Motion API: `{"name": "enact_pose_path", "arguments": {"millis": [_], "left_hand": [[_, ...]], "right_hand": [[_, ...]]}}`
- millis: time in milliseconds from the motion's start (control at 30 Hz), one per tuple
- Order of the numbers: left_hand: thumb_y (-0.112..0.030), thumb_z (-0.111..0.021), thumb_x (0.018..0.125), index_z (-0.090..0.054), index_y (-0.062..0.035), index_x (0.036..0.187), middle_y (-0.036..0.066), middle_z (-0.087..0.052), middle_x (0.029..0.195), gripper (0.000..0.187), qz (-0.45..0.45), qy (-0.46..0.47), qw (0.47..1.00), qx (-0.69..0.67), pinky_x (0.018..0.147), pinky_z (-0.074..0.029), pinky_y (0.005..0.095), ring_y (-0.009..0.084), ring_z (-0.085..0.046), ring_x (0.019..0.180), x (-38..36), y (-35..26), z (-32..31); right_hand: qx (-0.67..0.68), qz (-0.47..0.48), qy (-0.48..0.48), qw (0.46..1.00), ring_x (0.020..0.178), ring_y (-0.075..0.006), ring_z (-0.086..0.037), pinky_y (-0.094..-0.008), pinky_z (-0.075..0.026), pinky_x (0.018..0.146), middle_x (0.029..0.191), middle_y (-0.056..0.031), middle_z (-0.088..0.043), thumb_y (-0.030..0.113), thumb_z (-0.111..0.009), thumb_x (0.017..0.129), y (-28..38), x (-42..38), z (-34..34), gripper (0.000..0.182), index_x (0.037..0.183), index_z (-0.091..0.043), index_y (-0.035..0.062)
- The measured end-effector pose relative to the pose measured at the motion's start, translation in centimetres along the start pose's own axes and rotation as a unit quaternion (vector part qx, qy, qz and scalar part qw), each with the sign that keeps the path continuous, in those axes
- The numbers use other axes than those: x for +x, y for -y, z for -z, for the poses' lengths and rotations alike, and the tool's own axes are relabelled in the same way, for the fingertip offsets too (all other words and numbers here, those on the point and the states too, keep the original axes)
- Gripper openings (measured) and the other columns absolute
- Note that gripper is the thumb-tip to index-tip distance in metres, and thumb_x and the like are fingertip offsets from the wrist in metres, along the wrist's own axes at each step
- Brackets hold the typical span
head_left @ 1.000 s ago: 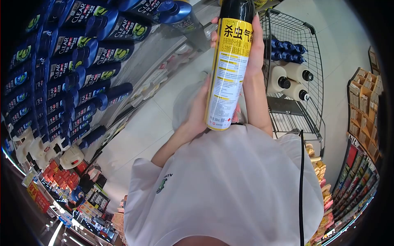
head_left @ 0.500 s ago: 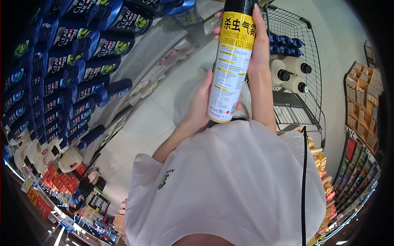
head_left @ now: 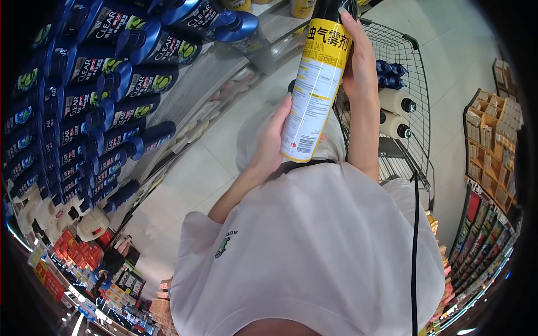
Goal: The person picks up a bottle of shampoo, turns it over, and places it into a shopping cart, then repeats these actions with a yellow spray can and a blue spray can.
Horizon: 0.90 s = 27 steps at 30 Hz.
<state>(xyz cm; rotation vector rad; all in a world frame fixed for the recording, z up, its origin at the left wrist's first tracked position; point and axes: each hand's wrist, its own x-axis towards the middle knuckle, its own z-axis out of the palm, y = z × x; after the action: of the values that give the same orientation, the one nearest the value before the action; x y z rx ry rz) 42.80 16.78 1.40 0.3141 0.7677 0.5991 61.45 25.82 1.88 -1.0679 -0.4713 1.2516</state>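
Note:
A tall insecticide spray can (head_left: 314, 95), yellow and white with a black cap, stands tilted in front of my chest. Around its lower left side, my left hand (head_left: 274, 131) is closed, thumb along the wall and other fingers mostly hidden behind. My right hand (head_left: 360, 64) grips the upper right side near the black top, its thumb reaching up by the cap. The printed label faces me, with a barcode near the base.
Rows of blue shampoo bottles (head_left: 140, 78) fill the shelf at left. A wire shopping cart (head_left: 423, 73) on the right holds cream jugs (head_left: 398, 101) and blue bottles (head_left: 392, 73). Beyond it stands a wooden display rack (head_left: 493, 134). Another person (head_left: 112, 260) is far off at lower left.
The can has been turned about its long axis: its lettering has shifted left and a barcode has come into view. Both hands still hold it. The cart appears slightly lower and the shelf has shifted in view.

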Motion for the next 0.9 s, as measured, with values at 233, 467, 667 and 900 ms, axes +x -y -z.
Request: {"name": "enact_pose_path", "arguments": {"millis": [233,467,667,900], "left_hand": [[-0.050,-0.036,0.106,-0.050,0.0012,0.138,0.017,-0.065,0.123,0.062,0.005,-0.014,1.000,0.011,0.091,-0.056,0.0412,0.0307,-0.070,0.103,1.1,-1.3,-0.2],[-0.036,-0.051,0.096,-0.049,0.0014,0.138,0.019,-0.055,0.137,0.057,-0.257,-0.054,0.959,0.110,0.080,-0.058,0.0342,0.0272,-0.063,0.114,1.1,-4.2,0.1],[-0.019,-0.069,0.077,-0.038,-0.0048,0.145,0.018,-0.052,0.137,0.076,-0.360,-0.040,0.910,0.201,0.085,-0.057,0.0348,0.0259,-0.055,0.122,2.5,-5.9,0.7],[-0.006,-0.069,0.073,-0.031,-0.0050,0.152,0.019,-0.050,0.138,0.088,-0.363,-0.052,0.896,0.249,0.110,-0.043,0.0387,0.0272,-0.052,0.129,3.6,-6.1,0.1]], "right_hand": [[-0.081,0.012,-0.010,0.997,0.083,-0.0076,-0.064,-0.0237,-0.050,0.075,0.095,0.0004,-0.068,0.033,-0.067,0.096,3.1,0.6,1.1,0.029,0.112,-0.063,0.0087],[-0.032,0.033,-0.042,0.998,0.100,-0.0189,-0.068,-0.0365,-0.056,0.087,0.112,-0.0109,-0.068,0.023,-0.071,0.091,5.8,0.9,7.4,0.052,0.134,-0.054,-0.0003],[-0.165,0.013,0.025,0.986,0.110,-0.0203,-0.063,-0.0366,-0.051,0.096,0.122,-0.0113,-0.062,0.035,-0.075,0.086,6.7,-0.1,13.0,0.068,0.139,-0.049,0.0008],[-0.197,-0.020,0.036,0.980,0.090,-0.0078,-0.056,-0.0193,-0.042,0.073,0.106,-0.0003,-0.061,0.045,-0.088,0.070,6.8,0.2,15.2,0.081,0.128,-0.051,0.0034]]}}
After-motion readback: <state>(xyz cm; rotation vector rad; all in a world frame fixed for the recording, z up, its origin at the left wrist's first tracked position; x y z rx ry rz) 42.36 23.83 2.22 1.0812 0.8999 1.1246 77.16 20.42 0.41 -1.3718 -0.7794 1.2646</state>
